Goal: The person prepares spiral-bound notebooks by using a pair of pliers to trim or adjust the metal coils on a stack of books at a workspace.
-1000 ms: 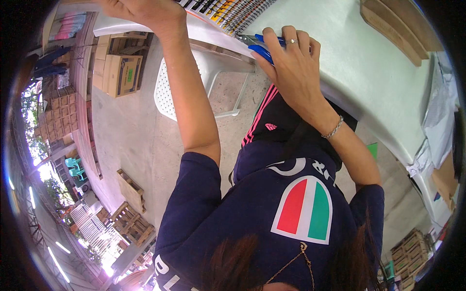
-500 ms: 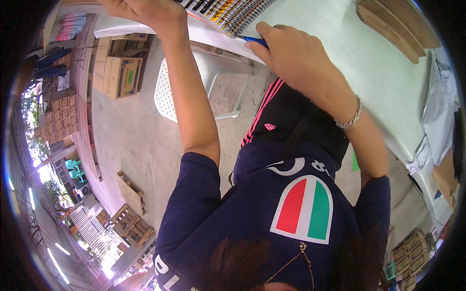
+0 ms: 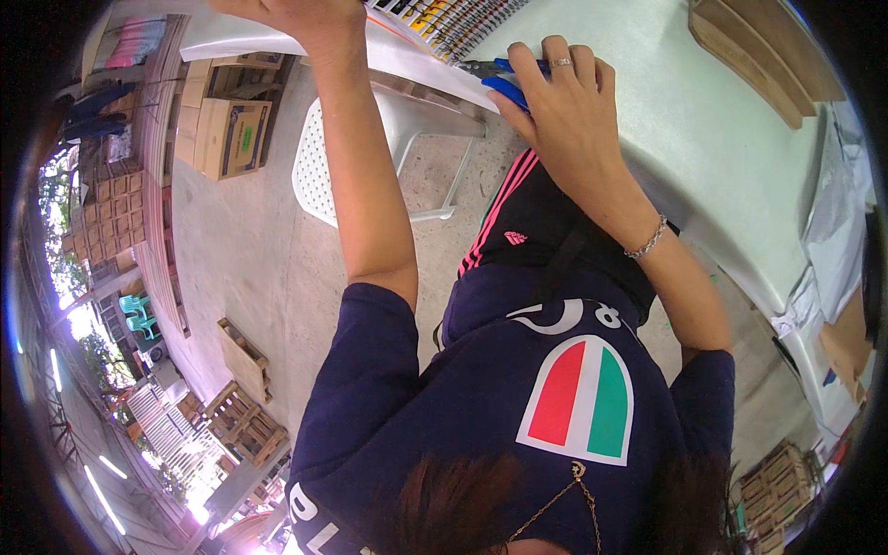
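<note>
My right hand point(image 3: 564, 106) is closed around blue-handled pliers point(image 3: 507, 92), and the handles look spread apart. The dark jaws of the tool reach the near corner of a stack of spiral-bound books point(image 3: 453, 23), whose coils lie side by side at the top of the view. At the top left, my left hand point(image 3: 301, 18) rests near the left side of that stack. Its fingers run past the upper edge, so I cannot see what they touch. The stack lies on a white table point(image 3: 638, 55).
Brown curved board pieces point(image 3: 749, 55) lie on the table's far right. A white plastic stool point(image 3: 319, 166) stands below the table's edge. Cardboard boxes point(image 3: 231, 139) sit on the floor to the left, with wooden pallets point(image 3: 245, 421) farther off. White sheeting point(image 3: 837, 203) hangs at the right.
My right hand has turned and its fingers have loosened, so the pliers' handles now show spread and more in view. My left hand has shifted slightly up and right.
</note>
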Demonstrator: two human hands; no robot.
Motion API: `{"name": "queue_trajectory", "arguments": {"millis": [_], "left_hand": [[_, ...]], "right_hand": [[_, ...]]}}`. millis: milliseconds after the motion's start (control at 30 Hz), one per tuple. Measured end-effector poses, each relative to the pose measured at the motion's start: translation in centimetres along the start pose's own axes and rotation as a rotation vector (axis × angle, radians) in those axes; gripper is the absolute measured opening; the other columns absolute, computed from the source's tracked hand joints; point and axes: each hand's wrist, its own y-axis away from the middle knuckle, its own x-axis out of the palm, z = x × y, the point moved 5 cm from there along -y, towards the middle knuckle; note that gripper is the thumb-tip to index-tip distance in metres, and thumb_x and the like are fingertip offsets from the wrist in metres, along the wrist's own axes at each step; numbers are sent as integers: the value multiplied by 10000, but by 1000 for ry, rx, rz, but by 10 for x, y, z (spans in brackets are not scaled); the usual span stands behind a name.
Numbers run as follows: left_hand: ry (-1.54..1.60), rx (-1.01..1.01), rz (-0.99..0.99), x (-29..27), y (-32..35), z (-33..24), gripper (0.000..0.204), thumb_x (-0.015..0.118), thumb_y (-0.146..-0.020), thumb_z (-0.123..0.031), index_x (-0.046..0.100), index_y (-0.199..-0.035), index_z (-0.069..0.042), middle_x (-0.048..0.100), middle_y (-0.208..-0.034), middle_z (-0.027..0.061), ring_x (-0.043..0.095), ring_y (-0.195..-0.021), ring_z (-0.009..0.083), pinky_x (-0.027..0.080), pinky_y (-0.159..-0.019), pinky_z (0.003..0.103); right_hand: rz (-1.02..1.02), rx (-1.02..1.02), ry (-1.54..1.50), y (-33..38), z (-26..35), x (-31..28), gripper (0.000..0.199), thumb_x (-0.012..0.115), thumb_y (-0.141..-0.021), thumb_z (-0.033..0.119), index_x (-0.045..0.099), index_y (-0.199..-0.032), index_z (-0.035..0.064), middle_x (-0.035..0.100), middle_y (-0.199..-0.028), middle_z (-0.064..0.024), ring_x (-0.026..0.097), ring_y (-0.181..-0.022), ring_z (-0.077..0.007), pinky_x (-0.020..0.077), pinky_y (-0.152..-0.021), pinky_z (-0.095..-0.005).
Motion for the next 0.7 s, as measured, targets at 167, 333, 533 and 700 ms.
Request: {"name": "queue_trajectory", "arguments": {"millis": [167,333,533,700], "left_hand": [[54,-20,17,-1,-1,4,479,403,-1102,-378,673,-1096,18,691,-965,100,639,-819,142,528,-763,260],[-40,-74,-15,8,2,-13,479,394,-1105,-375,677,-1082,11,698,-978,107,654,-829,145,541,-769,258],[-43,53,-12,-2,-4,3,475,394,-1105,-366,686,-1065,7,701,-982,104,652,-839,148,542,-776,263],[2,-34,-26,8,3,-14,489,398,-1105,-378,693,-1032,6,704,-986,95,648,-857,136,533,-797,263]], "right_hand": [[-41,-26,-14,1,1,2,391,766,-845,339,582,-1107,115,560,-1086,-97,525,-1021,-276,408,-934,-458],[-8,-25,1,3,1,7,384,701,-915,383,597,-1193,140,543,-1104,-111,508,-1033,-296,394,-909,-444],[-1,-10,-22,4,2,6,317,709,-911,355,614,-1140,156,540,-1087,-110,515,-1000,-295,401,-865,-423],[-43,-59,-42,-4,4,-4,267,751,-843,300,603,-1013,158,590,-1021,-53,571,-941,-240,448,-771,-377]]}}
